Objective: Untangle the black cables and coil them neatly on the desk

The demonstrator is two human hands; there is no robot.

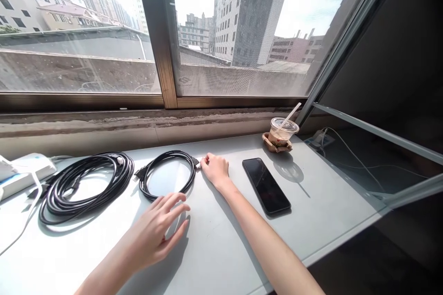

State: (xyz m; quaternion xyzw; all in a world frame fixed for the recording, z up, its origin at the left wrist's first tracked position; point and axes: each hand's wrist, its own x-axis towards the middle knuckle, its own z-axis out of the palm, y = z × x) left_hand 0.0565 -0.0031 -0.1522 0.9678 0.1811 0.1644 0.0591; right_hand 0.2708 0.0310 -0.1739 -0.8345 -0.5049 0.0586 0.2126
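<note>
A small coil of black cable [169, 154] lies on the white table [214, 230], with connectors at its left and right sides. Just past its right connector [196, 162], my right hand [216, 169] rests on the table with its fingers curled; the thumb and fingertips are close to the connector, and whatever they pinch is too small to make out. My left hand [162, 226] hovers low in front of the coil, fingers apart and bent, nothing in it. To the left lies a larger coil of black cable [114, 184].
A black phone [266, 185] lies right of my right forearm. Behind it a lidded cup [281, 132] with a straw sits in a cardboard holder [270, 144]. A white power strip [29, 173] is at the far left. Windows and a metal frame [377, 133] border the table.
</note>
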